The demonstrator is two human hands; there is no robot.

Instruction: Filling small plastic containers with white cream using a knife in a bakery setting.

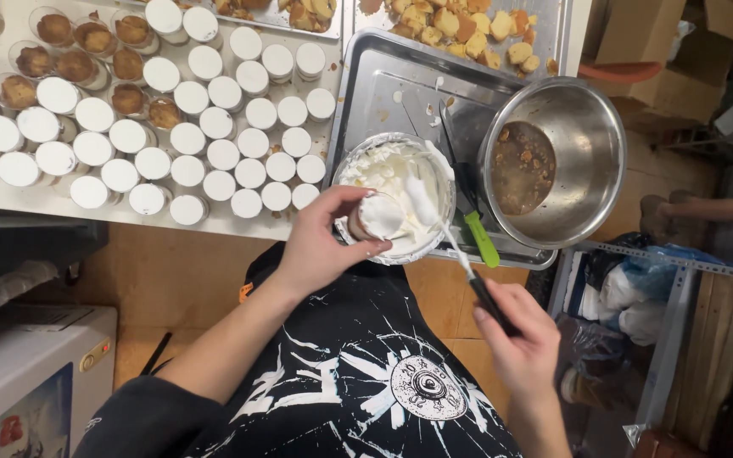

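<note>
My left hand (320, 246) grips a small clear cup (377, 217) topped with white cream, held over a bowl of whipped cream (396, 170). My right hand (515, 326) holds the black handle of a thin spatula (443, 229), whose cream-coated blade tip reaches over the cup and bowl. The cream bowl sits on a metal tray (383, 93). A green-handled knife (475, 225) lies on the tray between the two bowls.
A steel bowl (587, 144) with brown sauce and bits stands at the right of the tray. Several cream-filled and cake-filled cups (205, 144) cover the table on the left. Cake cubes (460, 25) lie on a back tray. A wire rack with bags (638, 288) stands lower right.
</note>
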